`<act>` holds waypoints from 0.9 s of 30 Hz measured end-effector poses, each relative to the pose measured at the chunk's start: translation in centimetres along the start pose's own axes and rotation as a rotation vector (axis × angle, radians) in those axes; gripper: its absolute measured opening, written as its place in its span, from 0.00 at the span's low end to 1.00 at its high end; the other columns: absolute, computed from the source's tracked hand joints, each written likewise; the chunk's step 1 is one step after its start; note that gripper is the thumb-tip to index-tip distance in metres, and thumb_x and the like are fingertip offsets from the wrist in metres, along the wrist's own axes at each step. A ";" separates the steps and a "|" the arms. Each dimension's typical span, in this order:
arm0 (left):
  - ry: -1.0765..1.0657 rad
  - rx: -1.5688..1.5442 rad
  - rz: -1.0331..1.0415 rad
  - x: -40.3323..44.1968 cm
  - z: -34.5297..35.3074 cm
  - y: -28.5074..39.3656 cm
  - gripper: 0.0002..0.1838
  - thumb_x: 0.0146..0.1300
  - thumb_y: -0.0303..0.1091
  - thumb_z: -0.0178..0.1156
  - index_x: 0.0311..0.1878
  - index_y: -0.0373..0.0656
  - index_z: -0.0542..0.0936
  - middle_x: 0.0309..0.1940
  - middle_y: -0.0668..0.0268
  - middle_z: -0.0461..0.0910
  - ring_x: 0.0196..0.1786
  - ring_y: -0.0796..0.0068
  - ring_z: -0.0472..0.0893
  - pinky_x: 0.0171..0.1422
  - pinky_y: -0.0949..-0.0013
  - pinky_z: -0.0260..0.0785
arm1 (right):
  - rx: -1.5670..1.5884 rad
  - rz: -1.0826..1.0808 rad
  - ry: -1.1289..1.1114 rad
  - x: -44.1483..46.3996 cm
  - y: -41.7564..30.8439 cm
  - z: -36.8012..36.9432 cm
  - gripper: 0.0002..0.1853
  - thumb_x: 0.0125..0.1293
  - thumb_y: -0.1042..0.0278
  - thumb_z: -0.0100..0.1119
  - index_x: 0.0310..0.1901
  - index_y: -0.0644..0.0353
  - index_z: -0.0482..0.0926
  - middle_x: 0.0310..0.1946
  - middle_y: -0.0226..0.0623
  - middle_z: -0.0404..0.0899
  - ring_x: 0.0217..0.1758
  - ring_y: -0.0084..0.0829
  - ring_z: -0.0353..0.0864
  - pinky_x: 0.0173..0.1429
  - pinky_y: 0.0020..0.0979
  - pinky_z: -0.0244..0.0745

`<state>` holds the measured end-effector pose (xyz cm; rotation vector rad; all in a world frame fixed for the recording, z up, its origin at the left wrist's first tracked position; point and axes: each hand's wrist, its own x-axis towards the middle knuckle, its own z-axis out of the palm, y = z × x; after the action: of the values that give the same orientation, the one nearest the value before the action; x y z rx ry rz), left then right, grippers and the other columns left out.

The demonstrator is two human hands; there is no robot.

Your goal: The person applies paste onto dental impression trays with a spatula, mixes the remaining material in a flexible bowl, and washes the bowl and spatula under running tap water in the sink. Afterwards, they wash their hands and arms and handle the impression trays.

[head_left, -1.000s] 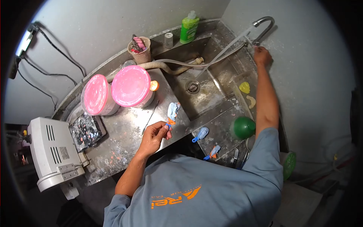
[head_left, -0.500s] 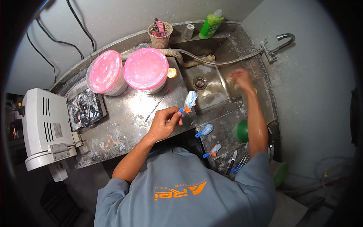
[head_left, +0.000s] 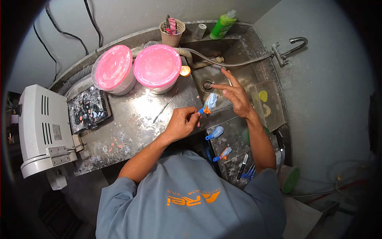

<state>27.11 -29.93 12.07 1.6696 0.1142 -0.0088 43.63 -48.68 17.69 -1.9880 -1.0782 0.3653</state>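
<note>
My left hand point(head_left: 183, 122) pinches the blue handle of a small tray point(head_left: 210, 103) filled with light blue and orange material, over the counter's edge beside the sink point(head_left: 223, 81). My right hand point(head_left: 235, 96) hovers over the sink, fingers spread and holding nothing, just right of the tray. Two similar filled blue trays, one point(head_left: 215, 132) above the other point(head_left: 223, 154), lie on the lower metal surface. The faucet point(head_left: 292, 47) on the right shows no water stream.
Two pink-lidded tubs point(head_left: 157, 65) stand on the counter point(head_left: 131, 123), near a thin metal tool point(head_left: 165, 106). A white machine point(head_left: 47, 127) is at left. A green soap bottle point(head_left: 223, 26) and a woven cup point(head_left: 172, 38) stand behind. A knife point(head_left: 242, 166) lies at lower right.
My right hand has left the faucet and come down left over the sink, its fingers now spread. The water stream has stopped. The view has shifted, and my left hand still holds the tray.
</note>
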 end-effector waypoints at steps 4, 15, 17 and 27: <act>0.007 0.017 0.003 -0.1 0.0 -0.6 0.13 0.71 0.31 0.55 0.33 0.33 0.82 0.19 0.63 0.81 0.24 0.79 0.81 0.29 0.71 0.69 | -0.062 -0.073 -0.022 0.1 0.0 0.9 0.21 0.67 0.56 0.51 0.54 0.56 0.86 0.75 0.62 0.53 0.79 0.57 0.52 0.79 0.47 0.48; 0.040 0.014 -0.018 -0.2 -0.5 -0.7 0.13 0.71 0.34 0.55 0.34 0.36 0.83 0.19 0.67 0.81 0.23 0.83 0.77 0.28 0.74 0.66 | -0.209 -0.158 -0.005 -0.5 -1.9 2.8 0.19 0.55 0.60 0.56 0.46 0.47 0.90 0.77 0.55 0.53 0.81 0.57 0.47 0.77 0.66 0.39; 0.039 0.012 -0.015 -0.3 -0.5 -0.7 0.13 0.71 0.34 0.55 0.34 0.36 0.83 0.19 0.67 0.81 0.22 0.84 0.76 0.28 0.74 0.66 | -0.216 -0.183 -0.020 -0.6 -2.0 3.0 0.18 0.53 0.61 0.57 0.44 0.46 0.91 0.77 0.54 0.53 0.81 0.57 0.46 0.76 0.69 0.36; -0.120 -0.313 -0.173 0.0 -1.1 -1.3 0.13 0.73 0.36 0.55 0.38 0.37 0.82 0.21 0.71 0.79 0.26 0.85 0.73 0.31 0.77 0.62 | 0.441 -0.101 0.129 -1.2 -1.4 3.0 0.11 0.58 0.64 0.63 0.39 0.61 0.82 0.73 0.54 0.57 0.79 0.54 0.55 0.78 0.52 0.50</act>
<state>26.97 -28.75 10.90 1.3394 0.1605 -0.2120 40.42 -47.65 16.82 -1.5398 -0.9204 0.3784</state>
